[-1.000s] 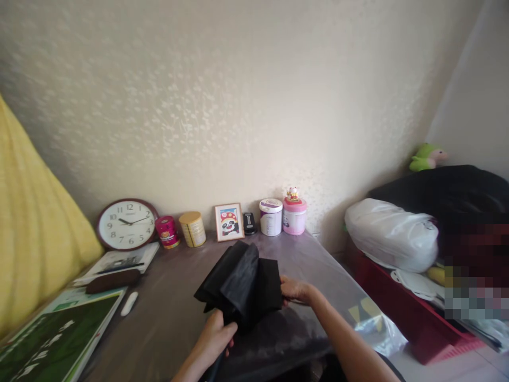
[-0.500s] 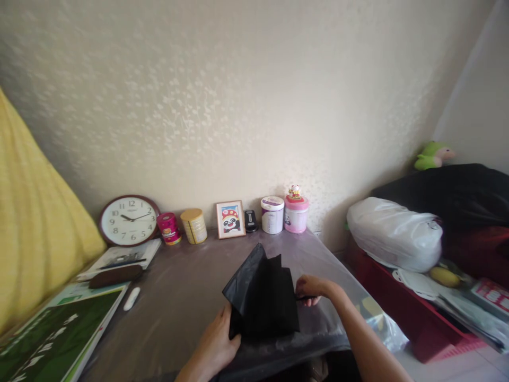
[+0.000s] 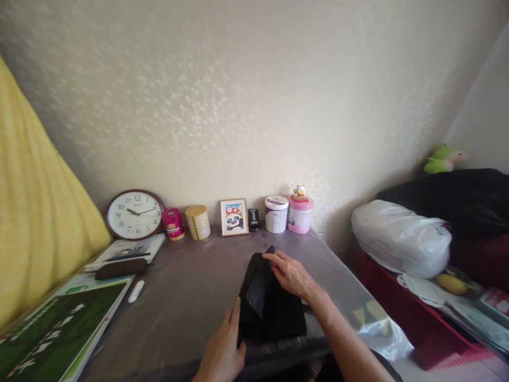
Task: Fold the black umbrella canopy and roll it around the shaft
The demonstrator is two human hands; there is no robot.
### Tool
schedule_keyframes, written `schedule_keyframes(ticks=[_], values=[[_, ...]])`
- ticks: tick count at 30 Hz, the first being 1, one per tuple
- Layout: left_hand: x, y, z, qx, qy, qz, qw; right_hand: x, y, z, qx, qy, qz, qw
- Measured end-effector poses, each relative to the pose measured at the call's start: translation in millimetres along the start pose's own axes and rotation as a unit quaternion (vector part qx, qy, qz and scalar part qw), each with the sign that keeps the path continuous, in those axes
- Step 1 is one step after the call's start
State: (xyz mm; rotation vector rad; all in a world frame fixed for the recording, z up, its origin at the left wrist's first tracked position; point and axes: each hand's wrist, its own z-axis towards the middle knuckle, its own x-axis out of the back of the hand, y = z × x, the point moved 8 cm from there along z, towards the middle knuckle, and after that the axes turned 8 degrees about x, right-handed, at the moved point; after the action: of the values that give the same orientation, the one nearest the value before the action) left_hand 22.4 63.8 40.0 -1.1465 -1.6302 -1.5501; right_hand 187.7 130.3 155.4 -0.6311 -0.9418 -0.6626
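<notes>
A black flat pouch-like thing (image 3: 284, 315) of thin, soft material lies near the front edge of the table; its exact kind is unclear. One layer of it stands up as a fold with a slightly shiny face. My left hand (image 3: 227, 339) grips its left edge, thumb toward me and fingers along the side. At its upper end, my right hand (image 3: 289, 271) is closed with the index finger and thumb on the top edge of the raised layer. The right fingertips are partly hidden behind the hand and the fold.
Along the wall stand a clock (image 3: 135, 215), a pink can (image 3: 173, 224), a yellow-lidded can (image 3: 198, 223), a picture frame (image 3: 234, 217) and tubs (image 3: 276, 215). Books (image 3: 59, 329), a brown case (image 3: 120, 269) and a white stick-shaped thing (image 3: 136, 292) lie left. A white plastic bag (image 3: 400, 236) sits right.
My right hand has moved from the right side of the black thing up to its top edge. The raised layer, earlier spread to the left, now folds in toward the middle. My left hand still holds on.
</notes>
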Motion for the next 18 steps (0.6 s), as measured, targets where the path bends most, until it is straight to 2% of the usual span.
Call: schedule_keyframes(ticks=[6,12,18], values=[[-1.0,6.5,-3.4,0.021,-0.012,0.064,0.998,-12.0,1.7,7.5,-0.008,-0.02,-0.005,1.0],[-4.9,12.0,-4.6,0.025,0.003,0.111,0.994,-17.4,6.9,27.7,-0.07,0.042,0.017,0.997],[-19.6,18.5,-7.7,0.028,-0.042,0.158,0.986,-56.5,-7.5,45.0,-0.051,0.027,-0.02,0.998]])
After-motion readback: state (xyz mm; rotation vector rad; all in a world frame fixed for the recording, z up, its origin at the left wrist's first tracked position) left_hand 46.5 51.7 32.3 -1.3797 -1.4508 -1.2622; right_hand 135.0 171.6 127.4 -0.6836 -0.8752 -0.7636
